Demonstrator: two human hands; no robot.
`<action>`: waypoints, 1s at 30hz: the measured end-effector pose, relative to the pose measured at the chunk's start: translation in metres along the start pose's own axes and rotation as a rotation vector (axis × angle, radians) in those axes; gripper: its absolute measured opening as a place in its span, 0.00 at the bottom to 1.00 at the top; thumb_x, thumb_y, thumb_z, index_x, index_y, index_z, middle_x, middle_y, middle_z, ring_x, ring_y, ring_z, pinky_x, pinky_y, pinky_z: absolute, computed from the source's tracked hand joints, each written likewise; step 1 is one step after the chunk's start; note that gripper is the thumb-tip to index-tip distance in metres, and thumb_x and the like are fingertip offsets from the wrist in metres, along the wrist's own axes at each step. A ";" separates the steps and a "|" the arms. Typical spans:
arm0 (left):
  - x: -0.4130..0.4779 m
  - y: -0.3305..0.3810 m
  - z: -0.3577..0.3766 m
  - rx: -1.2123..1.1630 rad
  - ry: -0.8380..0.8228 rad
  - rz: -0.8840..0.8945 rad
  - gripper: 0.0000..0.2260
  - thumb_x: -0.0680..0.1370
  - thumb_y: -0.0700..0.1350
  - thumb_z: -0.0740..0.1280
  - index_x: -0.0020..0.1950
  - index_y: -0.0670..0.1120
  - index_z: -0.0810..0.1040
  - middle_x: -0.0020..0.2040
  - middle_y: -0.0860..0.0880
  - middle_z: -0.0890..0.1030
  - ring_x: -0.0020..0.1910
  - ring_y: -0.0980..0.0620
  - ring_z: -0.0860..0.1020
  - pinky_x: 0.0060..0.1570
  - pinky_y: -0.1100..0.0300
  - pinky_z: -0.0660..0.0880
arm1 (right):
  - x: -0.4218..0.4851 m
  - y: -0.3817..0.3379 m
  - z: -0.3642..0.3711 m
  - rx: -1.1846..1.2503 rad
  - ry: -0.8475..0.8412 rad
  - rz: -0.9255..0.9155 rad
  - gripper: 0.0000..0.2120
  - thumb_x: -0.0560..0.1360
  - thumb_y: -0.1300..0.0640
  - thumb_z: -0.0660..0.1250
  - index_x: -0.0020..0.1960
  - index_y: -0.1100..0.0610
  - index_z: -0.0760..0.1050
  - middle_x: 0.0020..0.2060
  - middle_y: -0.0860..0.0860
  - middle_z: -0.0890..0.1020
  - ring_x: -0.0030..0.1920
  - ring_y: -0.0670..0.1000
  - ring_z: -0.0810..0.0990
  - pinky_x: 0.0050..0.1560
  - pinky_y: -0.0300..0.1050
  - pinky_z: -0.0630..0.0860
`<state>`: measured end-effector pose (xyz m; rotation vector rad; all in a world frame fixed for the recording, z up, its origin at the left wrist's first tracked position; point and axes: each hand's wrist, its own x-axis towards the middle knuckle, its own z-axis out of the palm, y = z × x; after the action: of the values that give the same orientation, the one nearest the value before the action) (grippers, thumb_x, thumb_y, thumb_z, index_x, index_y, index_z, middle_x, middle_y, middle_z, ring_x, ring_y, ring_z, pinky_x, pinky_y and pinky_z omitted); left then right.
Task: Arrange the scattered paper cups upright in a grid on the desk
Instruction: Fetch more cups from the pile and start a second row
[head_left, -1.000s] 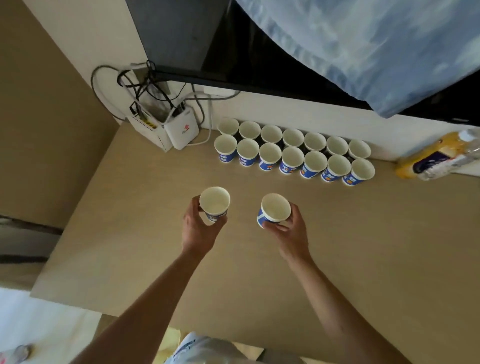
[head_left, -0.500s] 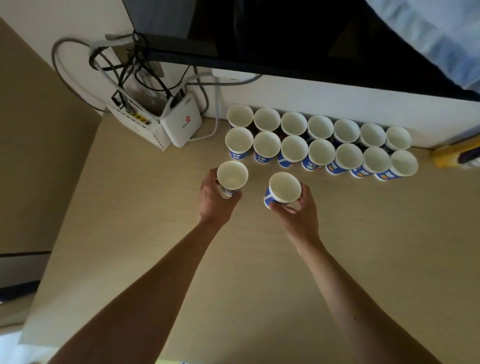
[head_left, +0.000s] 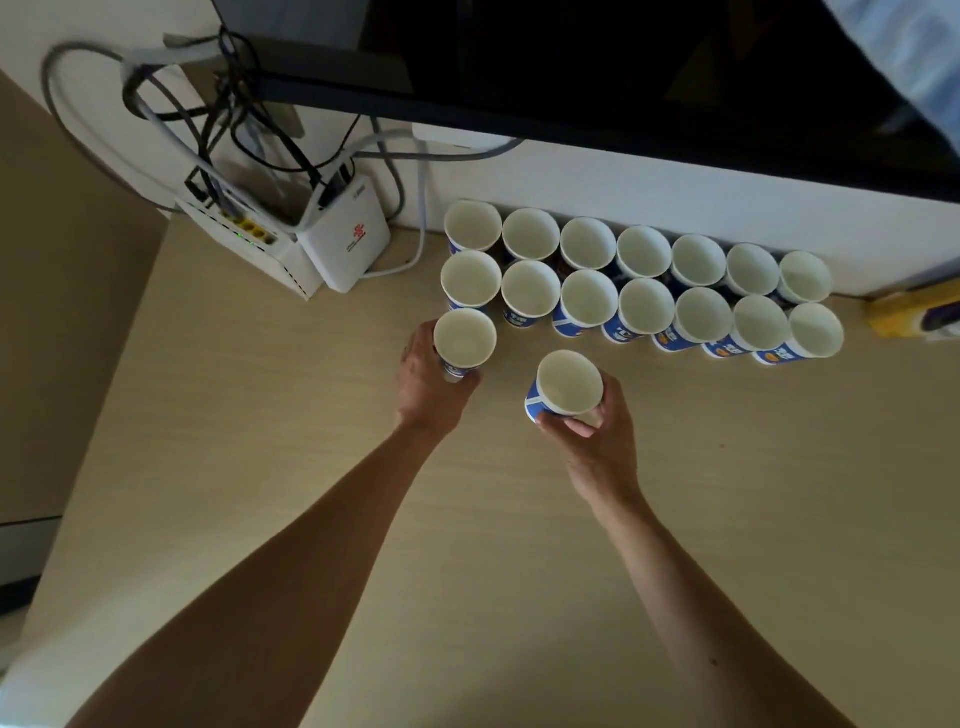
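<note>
at about 10 o'clock on the pale wooden counter sit two white network boxes, leaning against the wall with a tangle of grey and black cables running up from them. just right of these, toward 12 o'clock, paper cups stand upright in two rows of seven, rims touching or nearly so, the back row against the wall under a dark screen.

the left hand is wrapped around the lower part of one cup, fingers closed on its blue band; the cup sits upright right at 6 o'clock of the front row's leftmost cup, rim almost touching it, as the start of a third row. whether its base is on the counter cannot be told.

at 4 o'clock of that cup, the right hand grips a second cup from below and behind, thumb and fingers clamped on its base. this cup tilts slightly, its mouth facing up, and stays apart from the rows.

at the far right, near 2 o'clock, a yellow packet lies by the wall.
</note>
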<state>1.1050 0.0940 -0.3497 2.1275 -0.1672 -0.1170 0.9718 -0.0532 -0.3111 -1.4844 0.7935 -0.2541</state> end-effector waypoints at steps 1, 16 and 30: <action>0.001 -0.001 0.000 0.001 -0.001 0.002 0.27 0.64 0.39 0.80 0.61 0.41 0.76 0.54 0.43 0.81 0.51 0.41 0.80 0.48 0.49 0.78 | 0.001 0.000 0.000 0.000 0.000 0.001 0.30 0.64 0.61 0.78 0.64 0.54 0.73 0.56 0.50 0.82 0.57 0.49 0.81 0.60 0.54 0.80; 0.004 0.000 0.002 0.026 -0.020 0.016 0.29 0.64 0.39 0.81 0.62 0.41 0.76 0.55 0.44 0.80 0.54 0.43 0.78 0.51 0.54 0.75 | 0.005 0.006 0.006 -0.026 -0.012 0.000 0.30 0.65 0.61 0.78 0.65 0.54 0.73 0.57 0.50 0.81 0.60 0.51 0.81 0.60 0.52 0.80; -0.049 -0.015 -0.035 -0.055 -0.067 -0.176 0.40 0.64 0.40 0.83 0.72 0.43 0.68 0.65 0.48 0.73 0.56 0.53 0.74 0.56 0.49 0.77 | 0.037 0.005 0.033 -0.136 0.025 -0.078 0.28 0.67 0.66 0.78 0.63 0.55 0.72 0.55 0.51 0.81 0.57 0.51 0.81 0.57 0.53 0.82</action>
<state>1.0634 0.1393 -0.3425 2.0823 -0.0160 -0.2932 1.0174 -0.0487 -0.3307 -1.6447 0.7866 -0.2822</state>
